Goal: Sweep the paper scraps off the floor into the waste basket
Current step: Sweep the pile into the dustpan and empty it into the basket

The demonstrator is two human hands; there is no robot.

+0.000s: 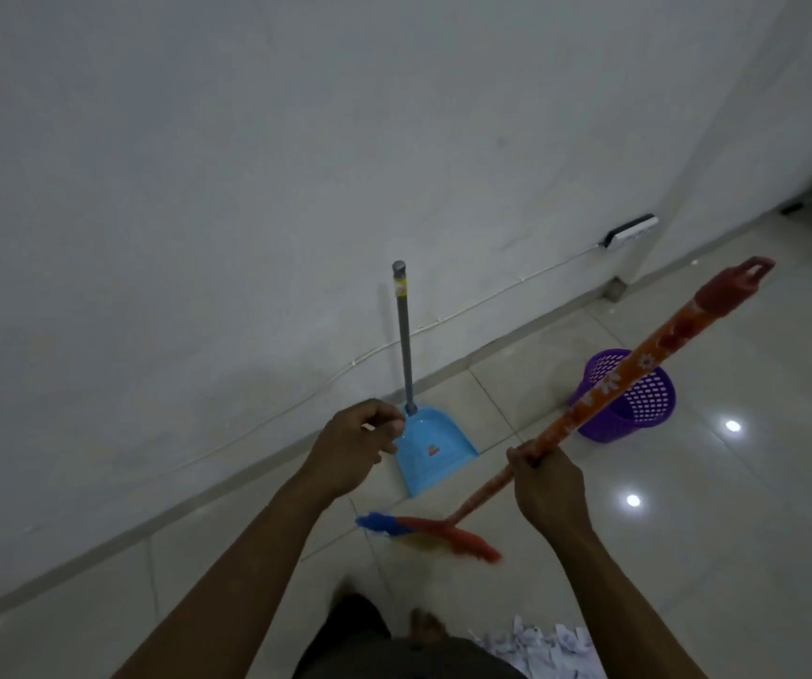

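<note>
Early stage, judging by layout: paper scraps [541, 646] sit in 1 loose pile on the floor [737, 531], below and behind the right hand [548, 487], close to the person's foot [426, 624]. None show in the dustpan [431, 453] or, as far as the mesh lets me see, in the waste basket [614, 426]. So sweeping, collecting and dumping all look left to do. The right hand grips the broom handle [649, 365] about midway, fingers wrapped fully round it, forearm reaching forward from bottom right. The handle slants up and away past the basket, top end high and right of the hand. The broom head [443, 531] is blurred, low and left of the right hand, between both forearms; cannot tell if the bristles touch tile. It is not at the scraps. The left hand [355, 448] is raised forward, fingers curled into a loose fist, nothing clearly held; a pale spot by the thumb is too small to read. The blue dustpan stands just right of the left hand, touching the wall base, its grey pole [403, 335] upright. The purple basket is beyond and right of the right hand. A power strip [632, 230] is on the wall, far up-right.
</note>
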